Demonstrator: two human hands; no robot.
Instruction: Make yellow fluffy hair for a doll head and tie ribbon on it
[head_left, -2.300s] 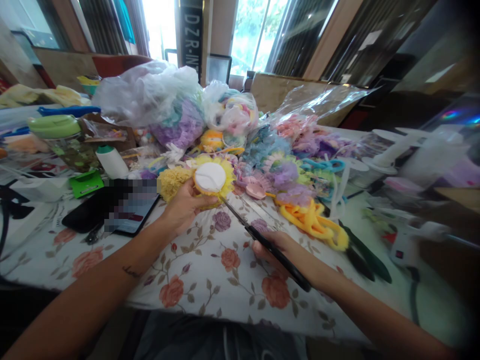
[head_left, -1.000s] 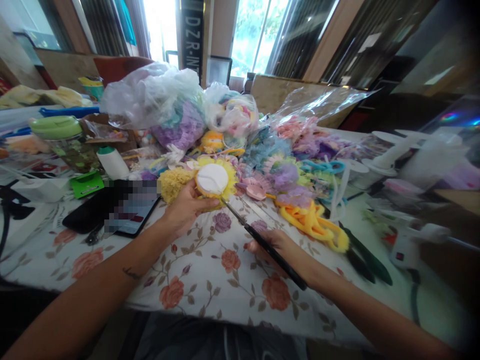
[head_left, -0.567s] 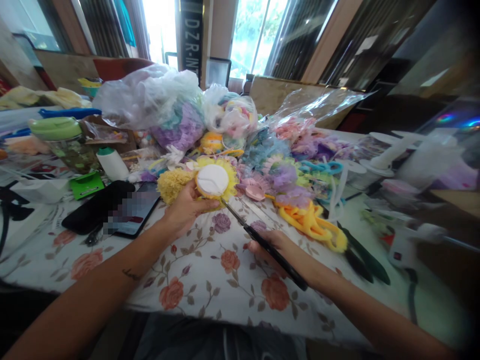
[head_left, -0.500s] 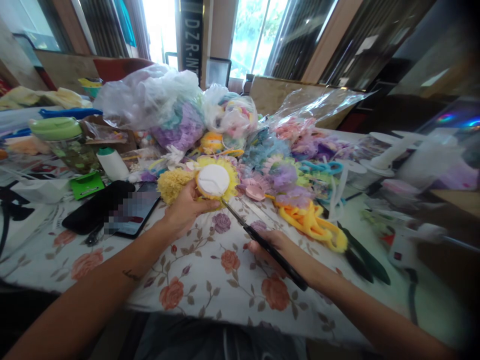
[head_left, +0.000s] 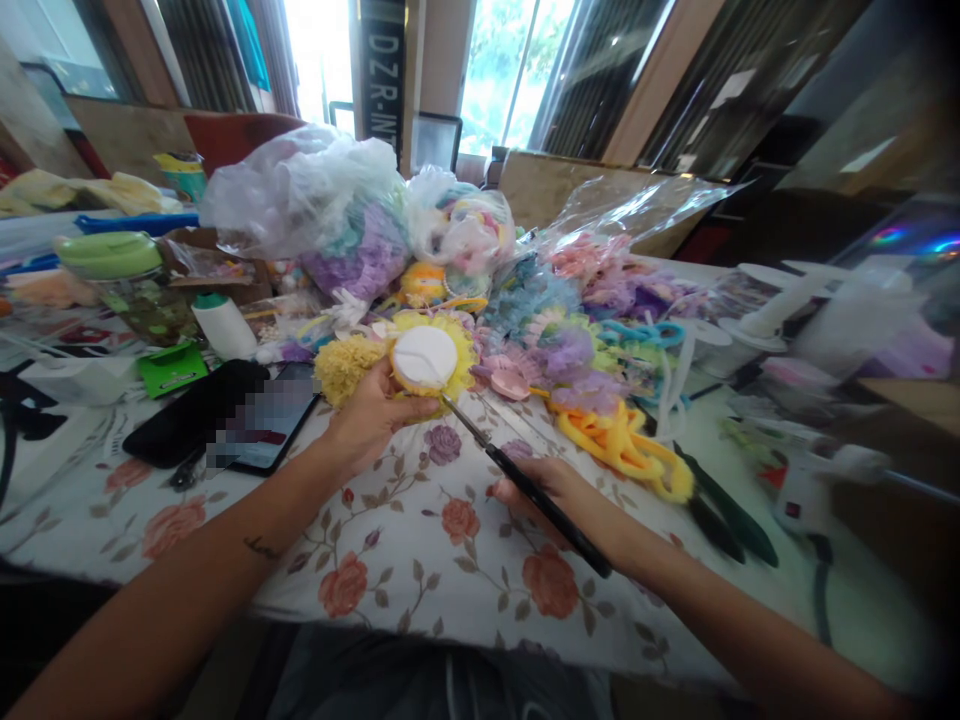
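Observation:
My left hand (head_left: 373, 412) is closed on a yellow frilly flower piece (head_left: 469, 366) with a round white disc (head_left: 424, 357) facing me. Its thumb presses the lower rim. Beside those fingers is a fluffy yellow pompom (head_left: 343, 368); whether it is joined to the flower piece I cannot tell. In my right hand (head_left: 541, 492) is a long black-handled tool (head_left: 551, 513) with a slim metal tip, resembling pliers. The tip meets the lower edge of the flower piece. Whether its jaws are apart is too small to see.
On the flowered tablecloth (head_left: 420, 540) lie a phone (head_left: 274, 425) and a black pouch (head_left: 193, 412) at left. Bagged purple tulle (head_left: 360, 250) is piled behind. Yellow strips (head_left: 626, 450), green-handled shears (head_left: 739, 515) and a glue gun (head_left: 802, 490) are at right.
Almost nothing differs. The view has shifted very slightly; both hands keep their hold, and the tool's tip stays at the flower piece's lower edge.

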